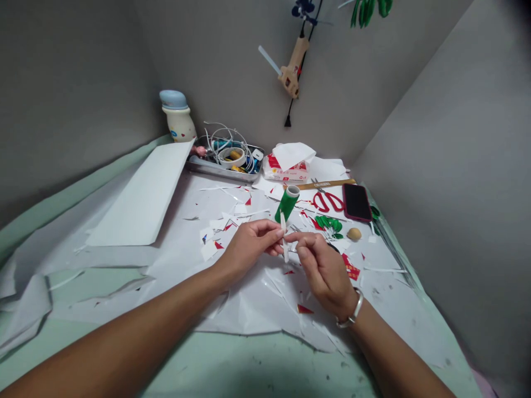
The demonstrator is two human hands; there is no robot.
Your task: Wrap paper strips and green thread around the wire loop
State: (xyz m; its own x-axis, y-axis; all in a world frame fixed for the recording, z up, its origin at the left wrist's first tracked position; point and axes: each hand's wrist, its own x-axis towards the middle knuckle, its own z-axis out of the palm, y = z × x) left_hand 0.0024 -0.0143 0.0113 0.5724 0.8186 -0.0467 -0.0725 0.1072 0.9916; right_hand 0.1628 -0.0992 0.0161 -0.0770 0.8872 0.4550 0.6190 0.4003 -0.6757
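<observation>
My left hand [259, 239] pinches a narrow white strip [284, 224], seemingly paper, between thumb and fingers. The strip stands nearly upright above the littered paper. My right hand [317, 262], a silver bangle at its wrist, reaches in from the other side, its index fingertip at the strip. Its other fingers are curled, and a dark curved edge [333, 247] shows behind them; what it belongs to is hidden. Just beyond the strip stands a green thread spool [287, 204]. Glossy green leaf-shaped pieces [329, 225] and a small tan ball [354, 234] lie beyond my right hand.
Red-handled scissors [327, 202], a phone [357, 202] and a wooden ruler [321, 184] lie at the back right. A tissue pack [286, 167] and metal tray [226, 173] stand behind. White board [139, 199] lies left. A glue gun [293, 69] hangs on the wall.
</observation>
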